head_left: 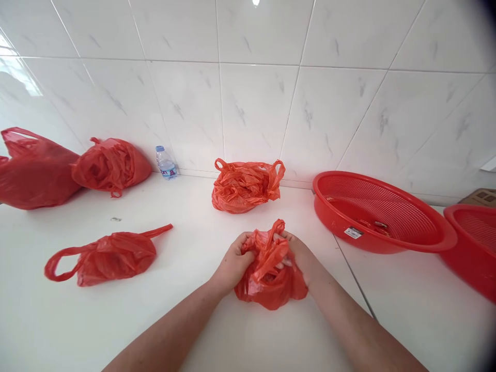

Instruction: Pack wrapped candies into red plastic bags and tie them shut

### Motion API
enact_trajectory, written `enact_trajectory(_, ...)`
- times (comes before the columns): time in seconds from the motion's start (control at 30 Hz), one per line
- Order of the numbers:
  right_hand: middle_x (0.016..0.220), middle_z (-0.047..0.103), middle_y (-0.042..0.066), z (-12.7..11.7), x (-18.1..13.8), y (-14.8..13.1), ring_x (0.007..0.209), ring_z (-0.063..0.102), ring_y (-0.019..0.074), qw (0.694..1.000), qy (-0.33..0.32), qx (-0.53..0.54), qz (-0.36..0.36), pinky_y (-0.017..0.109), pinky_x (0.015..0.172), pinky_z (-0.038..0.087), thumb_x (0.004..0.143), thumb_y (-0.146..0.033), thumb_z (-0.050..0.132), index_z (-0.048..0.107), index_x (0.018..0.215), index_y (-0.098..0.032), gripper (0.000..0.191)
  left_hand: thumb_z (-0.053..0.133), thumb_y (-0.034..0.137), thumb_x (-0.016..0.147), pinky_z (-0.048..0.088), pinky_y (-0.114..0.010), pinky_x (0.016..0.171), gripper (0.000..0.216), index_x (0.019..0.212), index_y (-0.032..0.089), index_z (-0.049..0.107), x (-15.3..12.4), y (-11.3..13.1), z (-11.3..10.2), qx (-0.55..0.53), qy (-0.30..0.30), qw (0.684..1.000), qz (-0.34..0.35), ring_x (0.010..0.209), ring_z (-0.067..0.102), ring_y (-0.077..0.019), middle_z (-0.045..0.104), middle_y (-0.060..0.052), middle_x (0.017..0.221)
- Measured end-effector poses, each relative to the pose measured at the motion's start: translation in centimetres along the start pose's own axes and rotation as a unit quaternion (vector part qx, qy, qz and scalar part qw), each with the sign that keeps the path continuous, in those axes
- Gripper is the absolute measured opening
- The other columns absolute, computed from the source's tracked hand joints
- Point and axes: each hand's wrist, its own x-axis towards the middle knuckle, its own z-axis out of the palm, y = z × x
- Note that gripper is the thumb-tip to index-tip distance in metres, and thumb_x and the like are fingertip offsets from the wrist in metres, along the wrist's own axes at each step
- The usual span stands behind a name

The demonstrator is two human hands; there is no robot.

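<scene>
A white countertop [58, 320] fills the lower view, a thin seam running toward 5 o'clock; behind it, from 9 through 3 o'clock, rises a wall of glossy white marbled tiles [256, 103]; a light glare [256, 2] shines at 12 o'clock.

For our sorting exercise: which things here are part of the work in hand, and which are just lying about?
In hand:
small crumpled red plastic bag
left hand
right hand

Lying about:
four other red plastic bags, e.g.
small clear plastic water bottle
round red perforated plastic basket
second red basket
</scene>
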Motion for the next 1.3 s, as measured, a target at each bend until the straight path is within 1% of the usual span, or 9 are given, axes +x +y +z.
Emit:
enact_trajectory(0.1, 0.041, 0.033, -0.007, -0.7, 0.4, 0.1, 0.039, 0.030, 0.0087, 0.999, 0.033, 0.003, -0.005, 0.024, 0.041, 0.027, 0.076, -0.040, 0.062, 0.040, 0.059, -0.022, 0.033, 0.057, 0.034, 0.080, 0.045, -0.043, 0.091, 0.057, 0.131, 0.024, 0.035, -0.2, -0.4, -0.1, 0.207, 0.072, 0.958, 0.183, 0.113, 0.051, -0.0260, 0.047, -0.013, 0.129)
enact_trajectory(0.2, 0.043, 0.037, -0.007, -1.1, 0.5, 0.1, 0.040, 0.033, 0.0093, 0.996, 0.083, -0.031, -0.013, 0.024, 0.041, 0.029, 0.077, -0.038, 0.060, 0.044, 0.063, -0.022, 0.026, 0.066, 0.049, 0.072, 0.036, -0.052, 0.099, 0.075, 0.134, 0.023, 0.034, -0.3, -0.5, -0.2, 0.390, 0.084, 0.835, 0.379, 0.128, 0.033, -0.0342, 0.029, -0.017, 0.141)
enact_trajectory(0.33, 0.047, 0.044, -0.007, -0.8, 0.3, -0.1, 0.040, 0.035, 0.0079, 0.993, 0.099, -0.065, -0.027, 0.023, 0.042, 0.028, 0.078, -0.038, 0.062, 0.049, 0.071, -0.021, 0.023, 0.050, 0.036, 0.088, 0.043, -0.042, 0.088, 0.025, 0.110, 0.023, 0.054, -0.2, -0.4, -0.3, 0.466, 0.087, 0.766, 0.433, 0.107, 0.050, -0.0240, 0.052, -0.012, 0.117)
enact_trajectory(0.47, 0.045, 0.046, -0.006, -0.5, -0.2, -0.3, 0.037, 0.032, 0.0075, 0.995, 0.043, -0.065, -0.068, 0.023, 0.045, 0.031, 0.085, -0.043, 0.055, 0.049, 0.073, -0.021, 0.025, 0.037, 0.024, 0.093, 0.042, -0.034, 0.074, 0.025, 0.073, 0.019, 0.050, 0.0, -0.3, -0.5, 0.473, 0.095, 0.806, 0.344, 0.069, 0.050, -0.0155, 0.054, -0.002, 0.070)
enact_trajectory(0.67, 0.045, 0.047, -0.005, -1.1, -1.1, -0.4, 0.042, 0.038, 0.0106, 0.994, -0.061, -0.079, -0.046, 0.025, 0.050, 0.033, 0.088, -0.056, 0.041, 0.057, 0.098, -0.022, 0.039, 0.033, 0.026, 0.091, 0.040, -0.031, 0.070, 0.029, 0.065, 0.019, 0.044, 0.2, 0.0, -0.8, 0.463, 0.114, 0.862, 0.170, 0.064, 0.048, -0.0148, 0.052, 0.000, 0.063)
enact_trajectory(0.8, 0.047, 0.041, -0.006, -1.7, -0.9, -0.6, 0.042, 0.031, 0.0069, 0.985, -0.054, -0.161, -0.034, 0.022, 0.047, 0.025, 0.083, -0.055, 0.052, 0.062, 0.088, -0.017, 0.039, 0.034, 0.022, 0.086, 0.038, -0.026, 0.056, 0.025, 0.064, 0.020, 0.046, 0.4, -0.2, -1.3, 0.397, 0.164, 0.900, 0.077, 0.059, 0.048, -0.0134, 0.053, 0.001, 0.063)
enact_trajectory(1.03, 0.056, 0.043, -0.007, -1.3, -0.6, -1.0, 0.050, 0.036, 0.0071, 0.958, 0.024, -0.279, -0.062, 0.021, 0.051, 0.029, 0.070, -0.037, 0.070, 0.047, 0.065, -0.019, 0.030, 0.049, 0.018, 0.076, 0.045, -0.033, 0.078, 0.020, 0.094, 0.022, 0.056, 0.8, -0.2, -2.0, 0.354, 0.244, 0.890, 0.154, 0.094, 0.056, -0.0189, 0.061, -0.003, 0.100)
enact_trajectory(1.13, 0.058, 0.041, -0.008, -0.8, -0.9, -1.1, 0.051, 0.035, 0.0075, 0.937, 0.054, -0.335, -0.078, 0.021, 0.051, 0.030, 0.069, -0.029, 0.069, 0.044, 0.071, -0.021, 0.026, 0.047, 0.013, 0.077, 0.041, -0.038, 0.093, 0.043, 0.118, 0.025, 0.050, 0.6, -0.1, -1.9, 0.324, 0.211, 0.907, 0.165, 0.116, 0.049, -0.0204, 0.053, -0.005, 0.124)
enact_trajectory(1.3, 0.068, 0.048, -0.007, -0.4, -0.9, -0.8, 0.058, 0.044, 0.0104, 0.895, 0.095, -0.425, -0.098, 0.022, 0.053, 0.037, 0.069, -0.018, 0.058, 0.045, 0.084, -0.024, 0.021, 0.039, 0.016, 0.084, 0.046, -0.032, 0.090, 0.040, 0.121, 0.026, 0.050, -0.1, 0.2, -1.1, 0.243, 0.110, 0.959, 0.101, 0.103, 0.058, -0.0167, 0.061, -0.002, 0.115)
